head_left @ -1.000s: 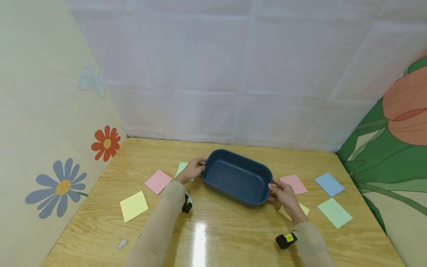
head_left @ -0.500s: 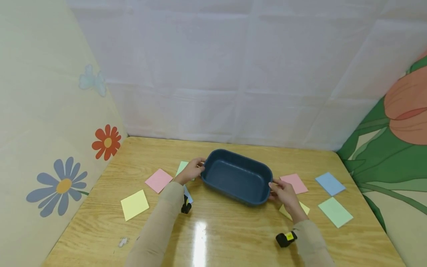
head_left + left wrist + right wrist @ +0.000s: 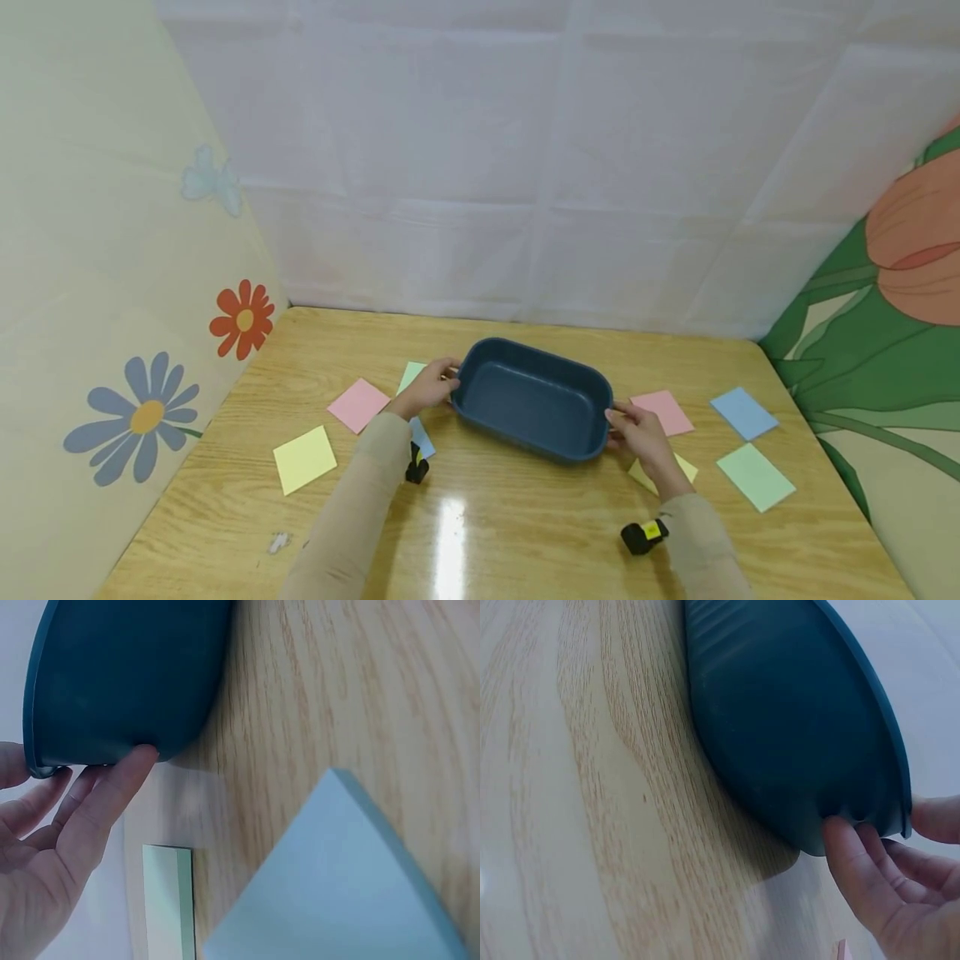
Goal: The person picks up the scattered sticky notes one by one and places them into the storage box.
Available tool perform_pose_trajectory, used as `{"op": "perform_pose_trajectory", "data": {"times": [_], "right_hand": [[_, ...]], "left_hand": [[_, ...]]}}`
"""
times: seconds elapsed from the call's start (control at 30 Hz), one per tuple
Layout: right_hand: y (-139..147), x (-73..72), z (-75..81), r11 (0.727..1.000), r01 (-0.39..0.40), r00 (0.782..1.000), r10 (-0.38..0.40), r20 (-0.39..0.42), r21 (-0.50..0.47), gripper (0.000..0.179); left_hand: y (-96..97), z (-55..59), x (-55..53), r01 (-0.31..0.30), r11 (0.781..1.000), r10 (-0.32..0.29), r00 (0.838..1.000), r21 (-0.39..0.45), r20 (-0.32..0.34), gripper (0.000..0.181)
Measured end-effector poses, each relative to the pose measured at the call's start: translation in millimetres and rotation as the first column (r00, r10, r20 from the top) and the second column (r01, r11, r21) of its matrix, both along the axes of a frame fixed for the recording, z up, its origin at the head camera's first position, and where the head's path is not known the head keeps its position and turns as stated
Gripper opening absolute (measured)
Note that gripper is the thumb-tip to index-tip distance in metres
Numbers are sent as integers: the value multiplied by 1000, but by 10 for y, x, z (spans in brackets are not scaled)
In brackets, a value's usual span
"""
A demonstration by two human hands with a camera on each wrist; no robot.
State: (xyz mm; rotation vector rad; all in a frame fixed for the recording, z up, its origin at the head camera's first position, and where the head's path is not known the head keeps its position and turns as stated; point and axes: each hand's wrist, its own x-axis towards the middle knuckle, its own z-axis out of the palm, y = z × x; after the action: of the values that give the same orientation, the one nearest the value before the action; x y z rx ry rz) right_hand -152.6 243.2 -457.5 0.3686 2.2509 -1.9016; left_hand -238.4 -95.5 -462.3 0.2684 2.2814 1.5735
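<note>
A dark blue, rectangular plastic bin (image 3: pixel 532 400) with rounded corners stands on the wooden table, angled, its inside bare. My left hand (image 3: pixel 429 388) grips its left end, thumb at the rim and fingers against the outer wall. At the opposite end my right hand (image 3: pixel 641 442) holds the bin the same way. The left wrist view has the fingers (image 3: pixel 97 806) pressing under the rim on the outer wall. In the right wrist view, fingertips (image 3: pixel 840 829) touch the wall below the rim, with the thumb over the edge.
Left of the bin lie pads of sticky notes: yellow (image 3: pixel 304 460), pink (image 3: pixel 358 406), green (image 3: pixel 408 375) and blue (image 3: pixel 422 437). To the right are another pink pad (image 3: pixel 663 412), blue pad (image 3: pixel 744 412), green pad (image 3: pixel 755 477) and a partly covered yellow pad (image 3: pixel 684 471). A white curtain (image 3: pixel 480 167) hangs behind.
The left forearm has shifted slightly left, baring more of the blue pad beside it. Both hands keep their hold, and the bin stays almost in place.
</note>
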Motion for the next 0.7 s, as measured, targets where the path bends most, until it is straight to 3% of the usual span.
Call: {"op": "perform_pose_trajectory", "data": {"times": [0.37, 0.7], "right_hand": [[14, -14, -4, 1000, -8, 1000, 8, -7, 7, 43], [24, -19, -10, 999, -13, 1000, 13, -9, 32, 43]], "left_hand": [[-29, -20, 48, 10, 999, -11, 1000, 39, 6, 32], [-50, -6, 119, 17, 996, -22, 998, 89, 53, 33]]}}
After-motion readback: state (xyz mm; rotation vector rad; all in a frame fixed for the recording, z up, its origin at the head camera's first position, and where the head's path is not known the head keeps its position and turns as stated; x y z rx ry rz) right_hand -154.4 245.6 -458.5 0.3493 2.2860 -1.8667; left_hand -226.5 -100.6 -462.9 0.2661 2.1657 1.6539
